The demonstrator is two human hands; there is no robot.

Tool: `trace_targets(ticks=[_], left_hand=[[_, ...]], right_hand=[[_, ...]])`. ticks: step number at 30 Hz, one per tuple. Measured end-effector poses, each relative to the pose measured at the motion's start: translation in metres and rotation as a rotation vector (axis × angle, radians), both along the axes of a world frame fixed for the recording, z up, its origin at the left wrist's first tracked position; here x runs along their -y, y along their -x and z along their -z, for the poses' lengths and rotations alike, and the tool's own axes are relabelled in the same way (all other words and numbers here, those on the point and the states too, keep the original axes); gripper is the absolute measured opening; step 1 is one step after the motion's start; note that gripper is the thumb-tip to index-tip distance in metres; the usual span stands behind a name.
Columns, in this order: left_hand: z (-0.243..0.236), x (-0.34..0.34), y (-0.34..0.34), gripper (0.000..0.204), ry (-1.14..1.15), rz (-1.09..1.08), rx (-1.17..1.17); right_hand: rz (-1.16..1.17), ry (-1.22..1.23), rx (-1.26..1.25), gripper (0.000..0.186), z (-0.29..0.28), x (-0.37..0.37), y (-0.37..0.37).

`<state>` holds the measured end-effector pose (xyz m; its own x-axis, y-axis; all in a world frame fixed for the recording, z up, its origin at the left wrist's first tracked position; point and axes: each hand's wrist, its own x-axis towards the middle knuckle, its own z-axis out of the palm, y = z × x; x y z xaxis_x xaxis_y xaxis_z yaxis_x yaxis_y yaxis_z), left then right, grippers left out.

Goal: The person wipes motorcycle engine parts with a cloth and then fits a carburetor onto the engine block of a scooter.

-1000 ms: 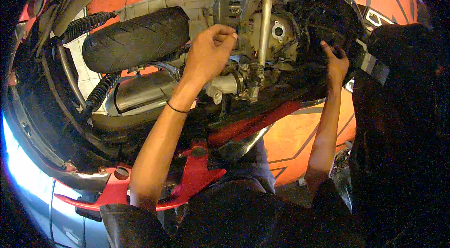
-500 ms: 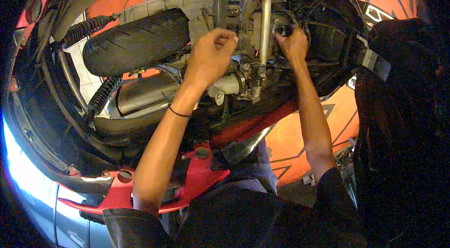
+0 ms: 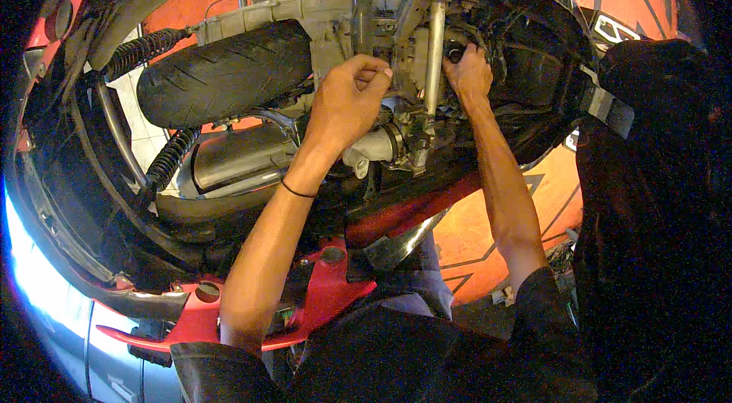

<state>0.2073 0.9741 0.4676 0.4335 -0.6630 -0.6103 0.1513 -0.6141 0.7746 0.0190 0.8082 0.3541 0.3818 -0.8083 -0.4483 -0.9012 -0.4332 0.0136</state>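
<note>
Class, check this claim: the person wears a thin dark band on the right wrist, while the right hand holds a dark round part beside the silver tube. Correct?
Wrong wrist: the head view shows the thin dark band on the left wrist. The rest stands: the right hand holds a dark round part beside the silver tube.

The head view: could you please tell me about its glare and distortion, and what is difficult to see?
In the head view, bluish-white glare washes out the lower-left edge; fisheye curving shows toward the black corners; dark areas at right are grainy; the dark round part at the right hand lacks detail, while the tyre shows its tread.
</note>
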Motion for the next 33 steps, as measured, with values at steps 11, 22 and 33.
trace_targets(ticks=[11,22,33], left_hand=[[-0.003,0.002,-0.006,0.025,0.007,-0.061,-0.031],[-0.015,0.006,-0.012,0.024,-0.003,-0.012,-0.041],[-0.031,0.011,-0.027,0.025,0.061,-0.098,-0.004]], right_hand=[[-0.012,0.031,0.01,0.056,0.007,0.001,0.004],[0.019,-0.01,0.014,0.051,0.001,0.002,0.002],[-0.04,0.007,0.006,0.056,0.01,0.002,0.007]])
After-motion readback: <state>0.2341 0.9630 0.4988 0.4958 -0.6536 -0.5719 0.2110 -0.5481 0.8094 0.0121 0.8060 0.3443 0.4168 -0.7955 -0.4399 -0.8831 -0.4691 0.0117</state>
